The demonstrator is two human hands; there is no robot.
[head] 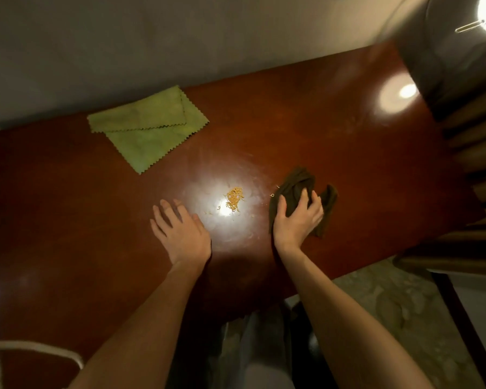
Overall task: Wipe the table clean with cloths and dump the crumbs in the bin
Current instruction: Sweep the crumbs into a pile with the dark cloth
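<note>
A small heap of orange-yellow crumbs [234,198] lies in the middle of the glossy red-brown table [306,130], with a few stray bits around it. My right hand [298,217] presses down on a crumpled dark olive cloth [298,183] to the right of the crumbs, fingers spread and slightly bent over the fabric. My left hand [180,231] rests flat on the bare table just left of the crumbs, fingers straight, holding nothing. A light green cloth [149,130] with zigzag edges lies folded at the far left, near the wall.
A grey wall runs along the table's far edge. Wooden chair slats [477,153] stand at the right end. A lamp glare spot [396,96] shines on the tabletop. A white curved rim [40,349] shows at the bottom left. Patterned floor [390,299] lies beyond the near edge.
</note>
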